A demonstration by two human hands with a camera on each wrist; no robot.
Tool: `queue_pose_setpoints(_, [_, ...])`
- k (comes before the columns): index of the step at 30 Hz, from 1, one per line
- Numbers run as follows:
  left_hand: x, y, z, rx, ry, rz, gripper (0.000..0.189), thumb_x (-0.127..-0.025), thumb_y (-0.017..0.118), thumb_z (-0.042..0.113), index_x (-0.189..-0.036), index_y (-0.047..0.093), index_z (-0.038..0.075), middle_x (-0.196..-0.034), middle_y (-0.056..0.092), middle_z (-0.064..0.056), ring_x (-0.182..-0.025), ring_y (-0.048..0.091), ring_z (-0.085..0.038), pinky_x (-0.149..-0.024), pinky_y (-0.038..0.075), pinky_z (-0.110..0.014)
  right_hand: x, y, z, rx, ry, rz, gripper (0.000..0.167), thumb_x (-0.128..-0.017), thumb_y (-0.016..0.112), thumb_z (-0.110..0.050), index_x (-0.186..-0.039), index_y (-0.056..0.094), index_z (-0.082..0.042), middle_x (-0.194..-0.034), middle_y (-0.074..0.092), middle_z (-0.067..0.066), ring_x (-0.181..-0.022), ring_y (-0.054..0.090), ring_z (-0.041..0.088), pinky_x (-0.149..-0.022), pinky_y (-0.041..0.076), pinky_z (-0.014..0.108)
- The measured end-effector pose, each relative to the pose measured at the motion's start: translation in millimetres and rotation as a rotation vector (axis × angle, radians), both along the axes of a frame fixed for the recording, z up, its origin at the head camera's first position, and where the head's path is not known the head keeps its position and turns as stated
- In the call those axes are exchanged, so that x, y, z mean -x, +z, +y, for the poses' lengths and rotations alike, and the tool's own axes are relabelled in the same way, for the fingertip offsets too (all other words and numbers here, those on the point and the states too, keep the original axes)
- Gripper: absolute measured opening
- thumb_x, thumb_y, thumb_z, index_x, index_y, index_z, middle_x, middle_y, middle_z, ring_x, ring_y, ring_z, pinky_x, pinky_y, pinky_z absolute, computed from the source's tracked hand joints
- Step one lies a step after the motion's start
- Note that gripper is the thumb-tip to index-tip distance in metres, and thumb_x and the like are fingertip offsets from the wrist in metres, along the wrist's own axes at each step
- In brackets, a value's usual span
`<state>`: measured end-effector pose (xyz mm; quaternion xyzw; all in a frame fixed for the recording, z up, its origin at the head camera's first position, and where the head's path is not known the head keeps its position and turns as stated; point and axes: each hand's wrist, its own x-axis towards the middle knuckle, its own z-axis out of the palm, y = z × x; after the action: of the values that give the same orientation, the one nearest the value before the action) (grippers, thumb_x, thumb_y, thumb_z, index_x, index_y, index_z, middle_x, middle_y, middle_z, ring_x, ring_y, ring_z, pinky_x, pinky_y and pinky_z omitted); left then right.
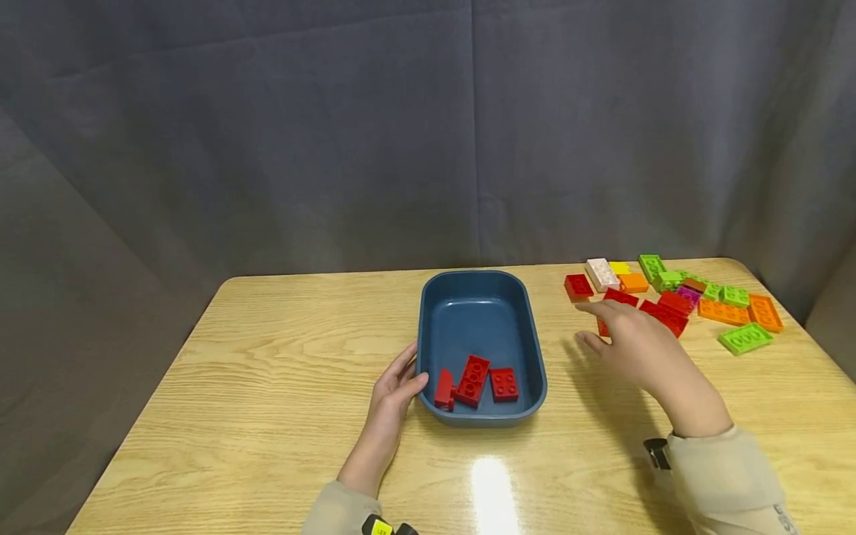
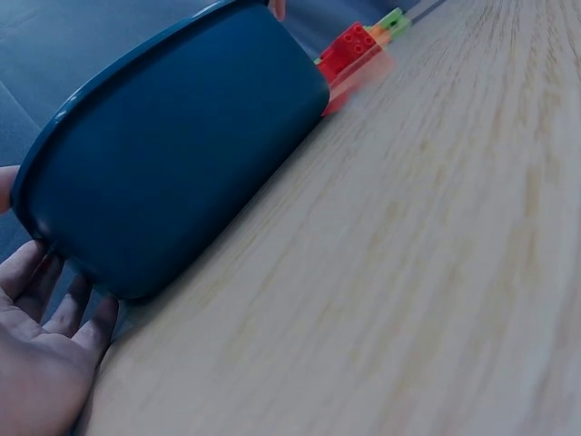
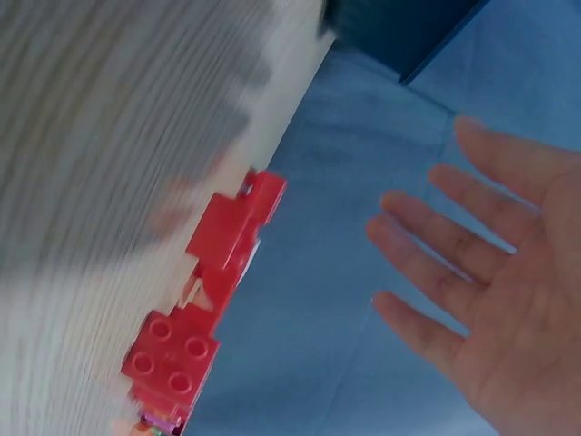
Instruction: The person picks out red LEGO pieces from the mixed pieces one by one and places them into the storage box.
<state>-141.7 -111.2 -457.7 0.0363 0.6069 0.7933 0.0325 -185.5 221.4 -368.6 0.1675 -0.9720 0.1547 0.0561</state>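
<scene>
A dark blue rectangular bin [image 1: 478, 310] stands mid-table with several red toy bricks [image 1: 472, 380] at its near end. My left hand [image 1: 394, 390] holds the bin's near left side, its thumb at the rim. In the left wrist view its fingers [image 2: 73, 313] lie against the outer wall. Empty, with fingers spread, my right hand [image 1: 635, 342] hovers over the table beside a cluster of red bricks [image 1: 663, 316], overlapping part of it in the head view. The right wrist view shows its palm [image 3: 536, 300] holding nothing, near red bricks [image 3: 172, 354].
Behind the red cluster lie a white brick [image 1: 602, 275], a yellow brick [image 1: 619, 267] and an orange brick [image 1: 633, 283]. Further right are a long orange brick [image 1: 724, 312] and a lime green brick [image 1: 745, 339]. A grey curtain [image 1: 334, 148] hangs behind the table.
</scene>
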Motion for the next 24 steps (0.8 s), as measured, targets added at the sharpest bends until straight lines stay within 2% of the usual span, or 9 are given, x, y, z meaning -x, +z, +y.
queue_pose_setpoints(5, [-0.6, -1.2, -0.9, -0.001, -0.007, -0.008, 0.061, -0.094, 0.058, 0.008, -0.151, 0.037, 0.0, -0.153, 0.039, -0.018, -0.141, 0.036, -0.03, -0.106, 0.036, -0.025, 11.8, -1.8, 9, -0.022, -0.032, -0.028, 0.049, -0.091, 0.071, -0.02, -0.133, 0.058, 0.002, -0.131, 0.057, 0.03, -0.119, 0.052, 0.049, -0.095, 0.042, 0.064])
queue_pose_setpoints(10, [0.0, 0.2, -2.3, 0.009, -0.008, -0.003, 0.061, -0.094, 0.058, 0.009, -0.151, 0.038, 0.001, -0.153, 0.039, -0.018, -0.141, 0.036, -0.03, -0.108, 0.035, -0.026, 26.8, -4.2, 16, 0.0, -0.011, -0.046, 0.044, -0.093, 0.068, -0.016, -0.132, 0.059, 0.003, -0.13, 0.056, 0.032, -0.117, 0.054, 0.05, -0.095, 0.043, 0.064])
queue_pose_setpoints(16, [-1.3, 0.6, -1.2, 0.013, -0.01, -0.002, 0.061, -0.094, 0.059, 0.009, -0.151, 0.038, 0.002, -0.152, 0.04, -0.018, -0.14, 0.037, -0.03, -0.11, 0.033, -0.029, 41.3, -8.4, 22, 0.009, 0.016, -0.045, 0.04, -0.091, 0.069, -0.011, -0.127, 0.061, 0.004, -0.125, 0.06, 0.03, -0.103, 0.061, 0.045, -0.088, 0.047, 0.061])
queue_pose_setpoints(21, [-0.5, -0.3, -1.4, 0.015, -0.005, -0.006, 0.061, -0.094, 0.058, 0.01, -0.151, 0.038, 0.002, -0.152, 0.041, -0.017, -0.14, 0.037, -0.029, -0.113, 0.03, -0.034, 45.1, -12.5, 25, -0.005, 0.02, -0.026, 0.038, -0.089, 0.072, -0.009, -0.124, 0.064, 0.003, -0.117, 0.064, 0.028, -0.079, 0.059, 0.034, -0.074, 0.051, 0.052])
queue_pose_setpoints(24, [-0.2, -1.0, -0.3, 0.014, -0.005, -0.005, 0.061, -0.094, 0.059, 0.01, -0.151, 0.038, 0.002, -0.152, 0.041, -0.017, -0.14, 0.037, -0.029, -0.114, 0.028, -0.037, 45.5, -15.5, 26, -0.019, -0.002, -0.043, 0.041, -0.088, 0.073, -0.012, -0.125, 0.064, 0.002, -0.117, 0.063, 0.028, -0.08, 0.059, 0.035, -0.074, 0.051, 0.052])
